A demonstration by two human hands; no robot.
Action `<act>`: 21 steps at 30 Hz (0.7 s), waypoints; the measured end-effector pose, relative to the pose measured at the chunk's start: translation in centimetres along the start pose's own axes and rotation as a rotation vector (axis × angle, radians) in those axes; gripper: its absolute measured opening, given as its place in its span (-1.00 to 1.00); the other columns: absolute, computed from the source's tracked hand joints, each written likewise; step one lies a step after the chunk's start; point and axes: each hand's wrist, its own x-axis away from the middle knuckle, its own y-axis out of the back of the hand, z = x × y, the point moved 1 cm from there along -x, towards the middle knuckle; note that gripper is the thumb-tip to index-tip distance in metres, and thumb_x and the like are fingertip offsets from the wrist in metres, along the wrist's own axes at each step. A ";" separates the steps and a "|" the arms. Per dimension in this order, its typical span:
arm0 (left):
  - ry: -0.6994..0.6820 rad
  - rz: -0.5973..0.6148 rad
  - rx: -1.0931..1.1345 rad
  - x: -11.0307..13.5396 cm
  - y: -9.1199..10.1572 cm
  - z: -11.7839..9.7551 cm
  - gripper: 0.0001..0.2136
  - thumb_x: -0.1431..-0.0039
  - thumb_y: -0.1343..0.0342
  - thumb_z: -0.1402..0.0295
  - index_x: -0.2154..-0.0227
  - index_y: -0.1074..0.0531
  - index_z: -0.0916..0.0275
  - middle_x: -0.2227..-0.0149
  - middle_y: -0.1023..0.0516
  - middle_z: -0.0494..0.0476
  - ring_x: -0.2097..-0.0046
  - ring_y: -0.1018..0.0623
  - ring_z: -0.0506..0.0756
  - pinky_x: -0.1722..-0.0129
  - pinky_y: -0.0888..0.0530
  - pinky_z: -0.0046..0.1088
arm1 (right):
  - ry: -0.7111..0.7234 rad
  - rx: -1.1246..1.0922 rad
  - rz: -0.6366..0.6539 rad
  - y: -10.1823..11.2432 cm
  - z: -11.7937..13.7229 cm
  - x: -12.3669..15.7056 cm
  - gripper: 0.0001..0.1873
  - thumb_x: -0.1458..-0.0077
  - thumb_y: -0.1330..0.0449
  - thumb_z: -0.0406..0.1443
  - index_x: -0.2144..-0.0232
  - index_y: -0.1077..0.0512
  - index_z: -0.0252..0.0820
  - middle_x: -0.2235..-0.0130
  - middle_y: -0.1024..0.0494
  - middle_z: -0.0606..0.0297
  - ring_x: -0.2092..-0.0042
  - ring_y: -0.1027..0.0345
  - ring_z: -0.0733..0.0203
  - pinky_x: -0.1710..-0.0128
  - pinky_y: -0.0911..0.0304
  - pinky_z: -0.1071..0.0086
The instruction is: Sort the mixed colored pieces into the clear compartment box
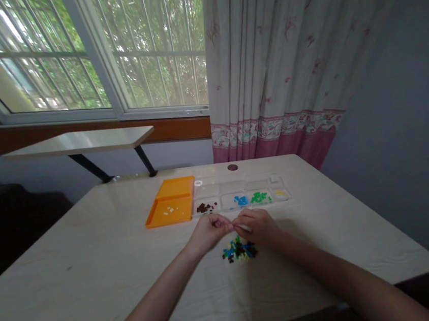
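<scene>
Nearest the desk's [95, 265] near edge, a mixed pile of small pieces [240, 250]; just beyond, left hand [207, 231] and right hand [260, 227], fingertips pinched together, on what I cannot tell; toward the far edge, clear tray [232, 186] beside orange tray [175, 187].

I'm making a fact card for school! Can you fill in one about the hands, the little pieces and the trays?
Left hand: fingertips close against the right hand
Held item: too small to tell
Mixed pile: blue, green, yellow, dark pieces on table
Clear tray: brown pieces, blue pieces, green pieces, yellow pieces
Orange tray: whitish pieces
</scene>
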 end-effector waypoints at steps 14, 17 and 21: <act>-0.092 0.011 -0.314 0.4 1.1 -0.7 -0.78 0.05 -0.13 0.24 0.45 -0.46 0.33 0.59 -0.37 -0.02 0.54 -0.27 -0.07 0.56 -0.17 -0.59 | -0.082 -0.137 -0.220 0.9 -1.4 -0.2 -0.92 -0.04 -0.12 -0.34 0.44 -0.42 -0.15 0.44 -0.51 0.31 0.39 -0.37 0.32 0.36 -0.25 0.47; -0.164 0.025 -0.501 0.8 1.6 -1.0 -0.83 0.00 -0.08 0.29 0.49 -0.47 0.30 0.57 -0.39 0.00 0.52 -0.29 -0.05 0.54 -0.19 -0.58 | -0.141 -0.140 -0.333 1.7 -2.3 -0.1 -0.93 -0.03 -0.13 -0.33 0.43 -0.43 -0.15 0.47 -0.50 0.29 0.42 -0.36 0.31 0.44 -0.26 0.47; -0.237 -0.002 -0.492 1.1 1.3 -2.0 -0.83 -0.03 -0.06 0.32 0.45 -0.49 0.30 0.50 -0.46 0.06 0.47 -0.34 -0.03 0.49 -0.25 -0.56 | -0.177 -0.152 -0.352 2.0 -2.5 -0.1 -0.91 -0.03 -0.13 -0.31 0.43 -0.44 -0.16 0.47 -0.50 0.28 0.42 -0.36 0.30 0.43 -0.27 0.45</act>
